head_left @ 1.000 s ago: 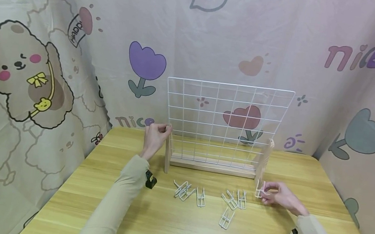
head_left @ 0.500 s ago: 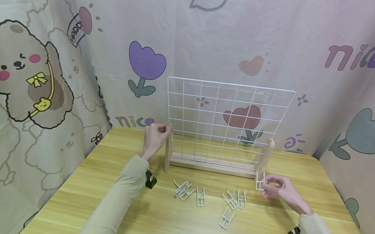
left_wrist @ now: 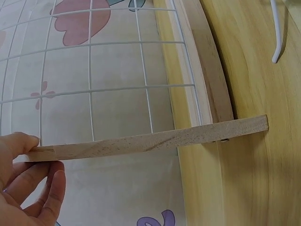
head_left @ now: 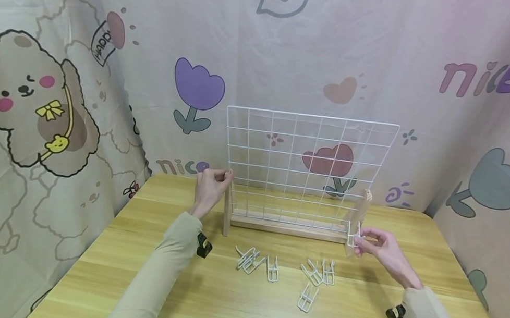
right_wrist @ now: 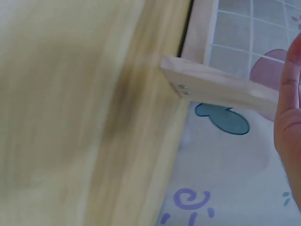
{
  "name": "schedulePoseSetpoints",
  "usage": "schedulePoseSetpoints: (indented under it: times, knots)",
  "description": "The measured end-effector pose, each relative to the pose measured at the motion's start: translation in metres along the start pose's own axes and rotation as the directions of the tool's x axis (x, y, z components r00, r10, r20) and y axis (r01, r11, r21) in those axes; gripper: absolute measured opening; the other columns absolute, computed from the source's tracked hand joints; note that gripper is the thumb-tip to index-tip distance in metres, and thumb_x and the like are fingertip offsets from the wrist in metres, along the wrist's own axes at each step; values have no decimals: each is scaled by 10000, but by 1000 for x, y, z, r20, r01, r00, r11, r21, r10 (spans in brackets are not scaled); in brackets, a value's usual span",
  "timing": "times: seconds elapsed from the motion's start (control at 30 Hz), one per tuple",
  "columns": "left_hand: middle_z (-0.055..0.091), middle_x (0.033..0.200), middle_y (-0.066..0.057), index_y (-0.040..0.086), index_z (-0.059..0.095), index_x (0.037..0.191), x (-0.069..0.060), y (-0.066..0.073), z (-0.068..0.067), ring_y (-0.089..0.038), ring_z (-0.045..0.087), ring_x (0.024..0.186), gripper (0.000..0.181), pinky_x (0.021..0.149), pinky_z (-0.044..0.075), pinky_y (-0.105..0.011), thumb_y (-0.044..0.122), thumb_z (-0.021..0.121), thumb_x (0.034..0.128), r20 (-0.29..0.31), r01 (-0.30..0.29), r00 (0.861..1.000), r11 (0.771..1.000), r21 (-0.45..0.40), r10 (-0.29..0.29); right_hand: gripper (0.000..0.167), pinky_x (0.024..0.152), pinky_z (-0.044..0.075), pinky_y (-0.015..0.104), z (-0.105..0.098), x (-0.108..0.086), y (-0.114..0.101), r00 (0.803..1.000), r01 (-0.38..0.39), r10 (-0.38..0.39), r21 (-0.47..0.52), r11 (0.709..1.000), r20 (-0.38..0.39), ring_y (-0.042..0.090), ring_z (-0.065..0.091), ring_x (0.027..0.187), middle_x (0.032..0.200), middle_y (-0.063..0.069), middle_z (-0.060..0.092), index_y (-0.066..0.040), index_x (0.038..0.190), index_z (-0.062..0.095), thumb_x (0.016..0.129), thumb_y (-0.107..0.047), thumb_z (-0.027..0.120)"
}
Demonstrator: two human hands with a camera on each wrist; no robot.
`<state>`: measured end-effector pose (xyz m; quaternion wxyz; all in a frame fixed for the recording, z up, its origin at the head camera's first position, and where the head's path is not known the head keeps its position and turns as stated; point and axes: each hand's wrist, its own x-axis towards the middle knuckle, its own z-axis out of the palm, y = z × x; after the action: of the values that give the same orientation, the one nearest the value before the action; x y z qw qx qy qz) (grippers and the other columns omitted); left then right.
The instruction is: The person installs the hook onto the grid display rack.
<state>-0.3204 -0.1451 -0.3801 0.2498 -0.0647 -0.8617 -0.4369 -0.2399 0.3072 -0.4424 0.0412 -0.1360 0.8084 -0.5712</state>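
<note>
A white wire grid [head_left: 304, 156] stands in a wooden frame [head_left: 289, 228] at the back of the table. My left hand [head_left: 210, 189] pinches the top of the frame's left upright [left_wrist: 141, 144] between thumb and fingers, as the left wrist view also shows. In front of the right upright, my right hand [head_left: 383, 251] holds a white wire hook [head_left: 352, 238] at its fingertips. The right wrist view catches only part of that hand [right_wrist: 289, 117], beside the right upright [right_wrist: 221, 87]; the hook is not visible there.
Several white wire hooks lie before the frame: a tangled group [head_left: 249, 259], one beside it [head_left: 273, 270], two at the right [head_left: 313, 272] [head_left: 328, 272], and one nearer the front [head_left: 307, 297]. A patterned curtain [head_left: 286, 52] hangs behind the table.
My right hand has risen from near the tabletop with the hook, which is now higher in front of the right upright. My left hand has stayed on the frame.
</note>
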Motion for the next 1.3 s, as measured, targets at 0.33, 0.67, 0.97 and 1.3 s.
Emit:
schedulePoseSetpoints:
  times: [0.33, 0.67, 0.97, 1.3]
  knots:
    - [768, 746, -159, 26, 699, 697, 0, 0, 0, -91, 388, 445, 300, 451, 235, -221, 163, 650, 959, 4, -34, 999, 999, 29, 34, 113, 768, 572, 213, 0, 14, -30, 986, 132, -122, 84, 988, -116, 66, 724, 745, 876, -90, 774, -44, 1061, 690, 955, -51, 652]
    - [781, 788, -149, 28, 719, 709, 1, -4, 1, -104, 515, 529, 280, 517, 338, -219, 171, 669, 944, -3, -49, 999, 998, 38, 49, 137, 783, 563, 182, -3, 30, -60, 968, 217, -193, 147, 965, -163, 60, 736, 741, 878, -90, 781, -99, 1045, 700, 940, -18, 662]
    - [779, 767, -140, 40, 715, 704, 3, -6, 2, -99, 530, 530, 249, 512, 351, -214, 127, 676, 934, -11, -56, 998, 998, 13, 56, 154, 746, 584, 219, -6, 45, -85, 942, 308, -258, 248, 919, -213, 73, 741, 731, 882, -44, 783, -95, 1007, 716, 930, 24, 656]
    - [785, 843, -158, 29, 773, 805, 2, -3, 0, -205, 712, 656, 197, 560, 431, -189, 150, 684, 933, 3, -25, 1000, 1000, -4, 25, 166, 757, 588, 233, -10, 57, -103, 930, 340, -280, 272, 900, -237, 78, 738, 737, 889, -23, 781, -94, 994, 724, 922, 40, 659]
